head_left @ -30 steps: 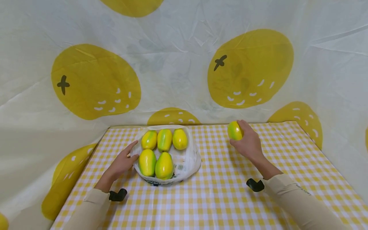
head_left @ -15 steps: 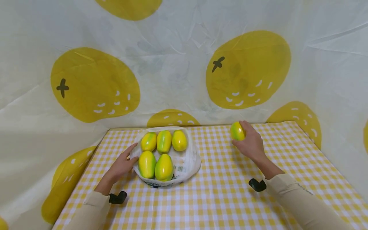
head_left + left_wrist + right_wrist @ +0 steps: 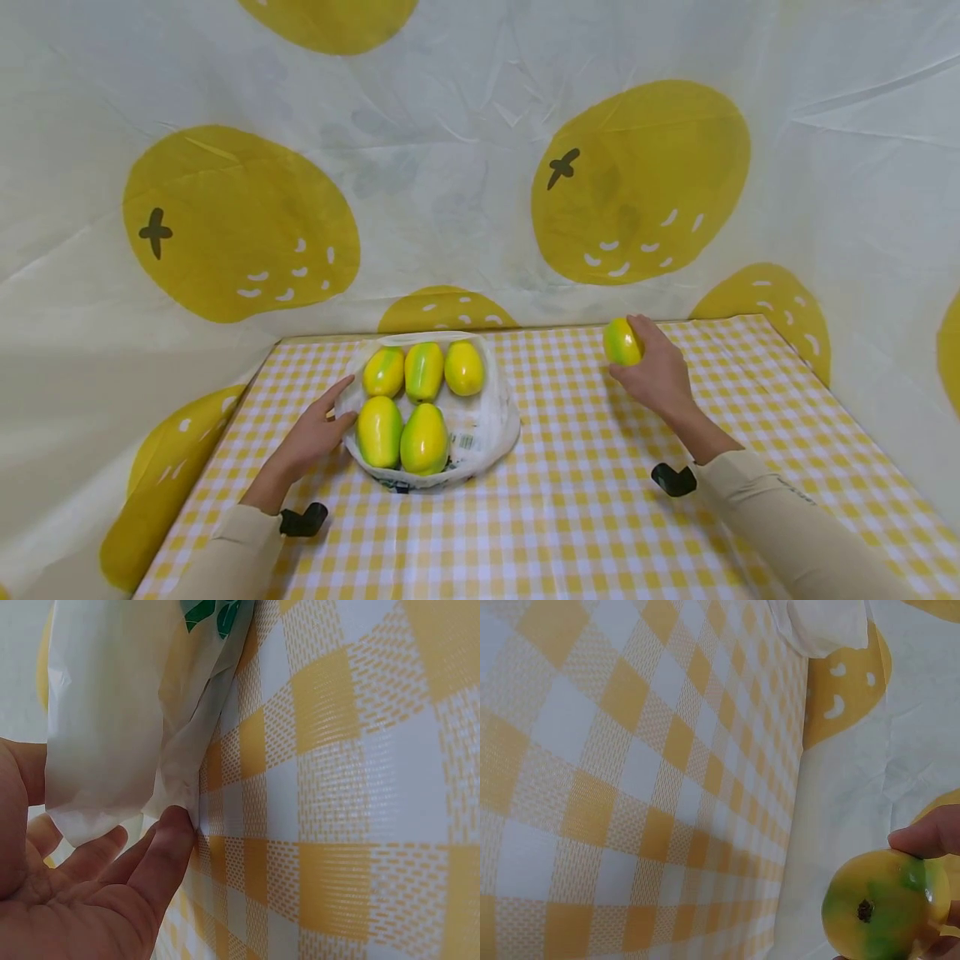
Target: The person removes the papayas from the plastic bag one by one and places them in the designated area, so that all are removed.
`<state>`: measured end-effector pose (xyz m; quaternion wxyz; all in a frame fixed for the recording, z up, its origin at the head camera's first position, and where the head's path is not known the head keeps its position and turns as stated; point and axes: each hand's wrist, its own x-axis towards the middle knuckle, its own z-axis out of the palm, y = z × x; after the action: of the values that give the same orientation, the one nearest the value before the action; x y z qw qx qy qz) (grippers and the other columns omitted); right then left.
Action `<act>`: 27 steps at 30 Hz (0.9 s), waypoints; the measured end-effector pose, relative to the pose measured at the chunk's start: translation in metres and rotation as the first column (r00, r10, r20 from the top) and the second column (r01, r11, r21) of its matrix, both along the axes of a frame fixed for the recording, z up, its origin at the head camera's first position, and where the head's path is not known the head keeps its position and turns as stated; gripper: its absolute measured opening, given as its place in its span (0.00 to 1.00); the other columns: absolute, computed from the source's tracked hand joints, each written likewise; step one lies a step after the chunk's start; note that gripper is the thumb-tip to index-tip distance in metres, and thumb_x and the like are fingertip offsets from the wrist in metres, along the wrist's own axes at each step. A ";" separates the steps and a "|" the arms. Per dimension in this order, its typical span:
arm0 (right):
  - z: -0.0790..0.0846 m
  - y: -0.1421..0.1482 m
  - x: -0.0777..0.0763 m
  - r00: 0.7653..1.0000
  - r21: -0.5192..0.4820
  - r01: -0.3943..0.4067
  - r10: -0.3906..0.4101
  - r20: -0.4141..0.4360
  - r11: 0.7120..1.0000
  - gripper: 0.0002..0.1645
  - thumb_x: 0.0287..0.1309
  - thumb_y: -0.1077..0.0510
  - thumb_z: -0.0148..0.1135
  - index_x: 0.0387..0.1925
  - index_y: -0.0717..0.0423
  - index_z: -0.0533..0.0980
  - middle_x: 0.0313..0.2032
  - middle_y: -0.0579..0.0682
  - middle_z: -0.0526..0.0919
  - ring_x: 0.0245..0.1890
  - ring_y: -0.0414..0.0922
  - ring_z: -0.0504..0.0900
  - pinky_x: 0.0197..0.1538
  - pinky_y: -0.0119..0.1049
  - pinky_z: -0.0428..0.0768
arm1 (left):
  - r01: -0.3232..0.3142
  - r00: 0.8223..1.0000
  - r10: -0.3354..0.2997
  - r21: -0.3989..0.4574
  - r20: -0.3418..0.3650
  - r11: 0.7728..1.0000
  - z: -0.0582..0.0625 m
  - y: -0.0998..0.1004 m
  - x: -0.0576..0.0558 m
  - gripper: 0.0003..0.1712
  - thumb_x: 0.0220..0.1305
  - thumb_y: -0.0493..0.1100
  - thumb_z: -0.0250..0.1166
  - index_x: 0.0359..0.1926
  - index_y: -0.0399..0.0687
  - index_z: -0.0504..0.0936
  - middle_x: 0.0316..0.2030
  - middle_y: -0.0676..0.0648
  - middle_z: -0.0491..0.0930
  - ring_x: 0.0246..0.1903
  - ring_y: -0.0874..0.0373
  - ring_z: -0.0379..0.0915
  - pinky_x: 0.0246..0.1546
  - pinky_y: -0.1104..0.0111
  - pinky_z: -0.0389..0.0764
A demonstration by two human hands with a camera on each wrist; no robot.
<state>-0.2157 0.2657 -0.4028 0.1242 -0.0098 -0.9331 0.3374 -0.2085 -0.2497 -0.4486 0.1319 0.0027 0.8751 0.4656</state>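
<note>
In the head view, my right hand [image 3: 656, 367] grips a yellow-green mango [image 3: 622, 342] above the right side of the table. The right wrist view shows its dark stem end, with the thumb [image 3: 930, 831] along one side. My left hand [image 3: 311, 433] rests against the left side of a white plastic bag [image 3: 498, 417], fingers spread and touching it. Up close in the left wrist view, the fingertips [image 3: 174, 817] meet the bag's lower edge near the tablecloth. The bag's mouth is wide, with several mangoes [image 3: 423, 437] lying inside in two rows.
A yellow-and-white checked tablecloth [image 3: 570, 492] covers the table. Behind it and along both sides hangs a pale curtain [image 3: 457, 183] printed with large yellow fruit. Inside the bag, a printed barcode [image 3: 467, 442] shows at the right of the front row.
My right hand has shifted slightly to the right with the mango still gripped. The left hand stays at the bag, and the bag's mangoes lie as before.
</note>
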 end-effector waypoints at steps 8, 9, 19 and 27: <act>-0.003 0.008 -0.001 1.000 0.004 0.015 -0.015 0.016 1.000 0.49 0.58 0.59 0.66 0.79 0.63 0.59 0.79 0.68 0.58 0.66 0.73 0.70 0.57 0.68 0.78 | 0.000 1.000 -0.001 -0.035 -0.013 0.999 0.000 0.001 0.001 0.40 0.79 0.45 0.54 0.85 0.58 0.48 0.81 0.35 0.53 0.61 0.43 0.67 0.41 0.68 0.74; -0.003 0.009 -0.001 1.000 0.006 0.015 -0.015 0.016 1.000 0.49 0.58 0.59 0.66 0.79 0.63 0.59 0.79 0.68 0.58 0.66 0.73 0.70 0.58 0.69 0.77 | -0.002 1.000 0.002 -0.034 -0.010 0.999 0.000 0.002 0.001 0.40 0.79 0.45 0.54 0.85 0.58 0.48 0.81 0.35 0.54 0.60 0.42 0.68 0.40 0.68 0.75; -0.004 0.017 -0.005 1.000 0.044 0.021 -0.020 -0.023 0.999 0.49 0.55 0.59 0.70 0.76 0.66 0.62 0.76 0.71 0.62 0.66 0.74 0.70 0.58 0.69 0.76 | -0.008 1.000 0.008 -0.009 -0.004 1.000 0.001 0.002 0.002 0.40 0.79 0.44 0.54 0.85 0.59 0.48 0.80 0.34 0.56 0.57 0.44 0.70 0.33 0.68 0.75; -0.006 0.026 -0.008 0.999 0.043 0.034 -0.034 0.001 0.998 0.50 0.55 0.59 0.67 0.77 0.66 0.60 0.77 0.71 0.61 0.66 0.74 0.69 0.58 0.68 0.76 | -0.008 1.000 0.008 -0.042 -0.005 0.999 0.000 0.002 0.002 0.40 0.79 0.44 0.54 0.85 0.58 0.48 0.82 0.34 0.49 0.64 0.41 0.64 0.44 0.67 0.75</act>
<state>-0.2232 0.2917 -0.4093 0.1293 -0.0231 -0.9400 0.3150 -0.2066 -0.2476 -0.4489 0.1280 -0.0026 0.8850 0.4477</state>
